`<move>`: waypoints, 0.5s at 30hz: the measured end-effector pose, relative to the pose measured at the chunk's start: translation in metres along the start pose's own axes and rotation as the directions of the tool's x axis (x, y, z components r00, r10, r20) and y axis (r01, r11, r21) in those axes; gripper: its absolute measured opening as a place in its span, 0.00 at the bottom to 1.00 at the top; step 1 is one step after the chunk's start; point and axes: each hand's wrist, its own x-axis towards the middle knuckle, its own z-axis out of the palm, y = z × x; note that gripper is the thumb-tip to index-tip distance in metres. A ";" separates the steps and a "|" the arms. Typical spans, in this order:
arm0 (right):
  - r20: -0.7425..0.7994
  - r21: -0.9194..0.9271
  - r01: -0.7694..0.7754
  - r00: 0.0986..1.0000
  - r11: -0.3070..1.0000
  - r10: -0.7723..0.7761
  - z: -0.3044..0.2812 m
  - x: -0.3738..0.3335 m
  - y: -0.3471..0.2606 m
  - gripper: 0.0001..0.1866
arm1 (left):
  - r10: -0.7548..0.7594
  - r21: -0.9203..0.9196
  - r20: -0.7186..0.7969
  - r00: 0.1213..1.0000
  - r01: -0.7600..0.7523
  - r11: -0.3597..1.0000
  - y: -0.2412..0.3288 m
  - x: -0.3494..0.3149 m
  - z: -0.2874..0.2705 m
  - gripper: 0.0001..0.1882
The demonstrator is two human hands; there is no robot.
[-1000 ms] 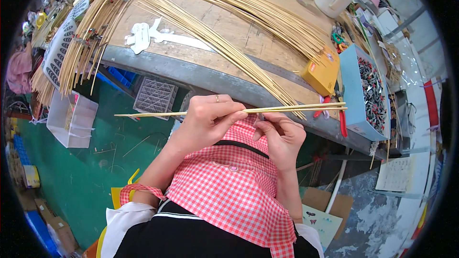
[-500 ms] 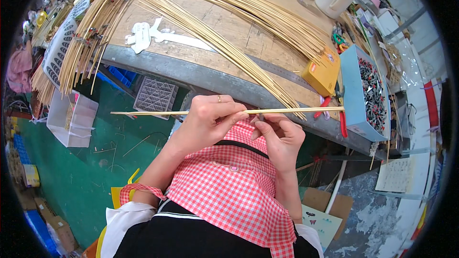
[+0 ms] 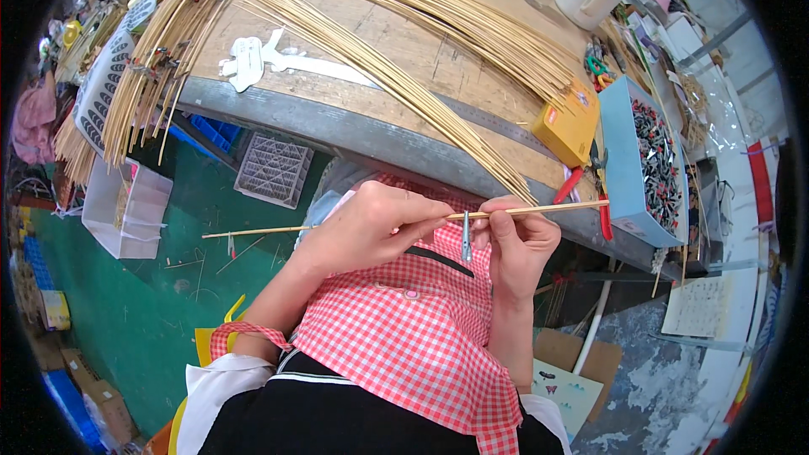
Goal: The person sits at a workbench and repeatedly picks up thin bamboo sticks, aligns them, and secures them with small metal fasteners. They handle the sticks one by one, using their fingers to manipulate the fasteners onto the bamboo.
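Observation:
In front of my checked apron, a thin pale bamboo strip is held nearly level, its right end tilted slightly up. It looks like more than one strip laid together, though I cannot tell for sure. My left hand pinches it left of the middle. Fingers and thumb of my right hand close on it a little further right. Between the two hands a small metal clip hangs down from the strip. A second small clip seems to dangle near the left end.
Bamboo strips lie across the wooden table, beside a steel ruler. At right stand a yellow box, red-handled pliers and a blue box of small clips. Clipped bundles overhang the left edge.
Both hands have shifted slightly right, and the strip has tilted, right end up. The metal clip between the hands now shows plainly, hanging down. A small clip is visible near the left end.

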 end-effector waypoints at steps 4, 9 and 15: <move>-0.113 -0.060 -0.013 0.994 0.998 0.006 0.005 -0.001 -0.004 0.05 | -0.008 0.091 0.008 1.000 0.007 0.996 -0.001 0.000 0.001 0.12; -0.338 -0.067 0.090 0.935 0.994 -0.107 -0.034 0.009 -0.009 0.06 | -0.041 0.333 -0.268 0.963 0.133 0.933 0.000 -0.005 -0.060 0.12; -0.627 -0.055 0.178 0.760 0.982 -0.173 -0.119 0.008 -0.033 0.09 | -0.147 0.368 -0.541 0.828 0.390 0.844 -0.027 -0.043 -0.132 0.11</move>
